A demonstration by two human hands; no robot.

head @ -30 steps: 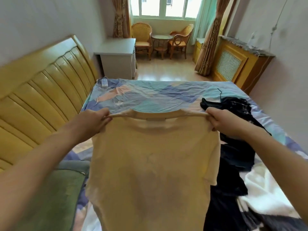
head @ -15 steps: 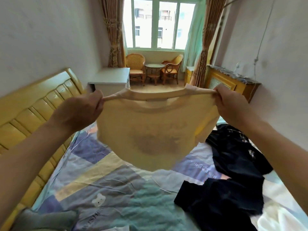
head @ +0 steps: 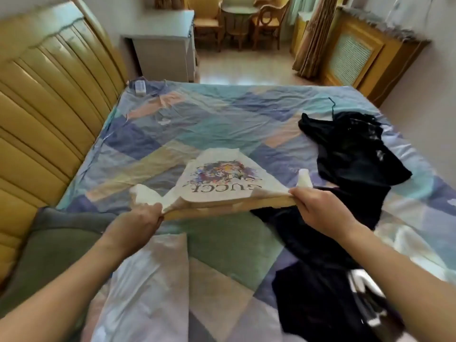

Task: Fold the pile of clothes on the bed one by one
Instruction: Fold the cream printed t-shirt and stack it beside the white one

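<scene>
While the left hand (head: 140,219) and right hand (head: 318,208) each pinched a shoulder of the cream cotton T-shirt with a colourful printed front (head: 222,178), the garment hung stretched between them just above the patchwork quilted bed cover (head: 197,124), print up. Its far hem looked bunched; lowered so, it could crease or fold under. Beyond, the heap of black clothes (head: 352,154) lay near enough to snag the right sleeve.

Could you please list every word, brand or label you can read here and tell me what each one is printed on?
"GUCCI": printed under the colourful graphic on the cream T-shirt, upside down to the camera; the first letter is partly creased.
Small white object near the headboard: any markings too blurred to read.
Nothing else legible.
</scene>
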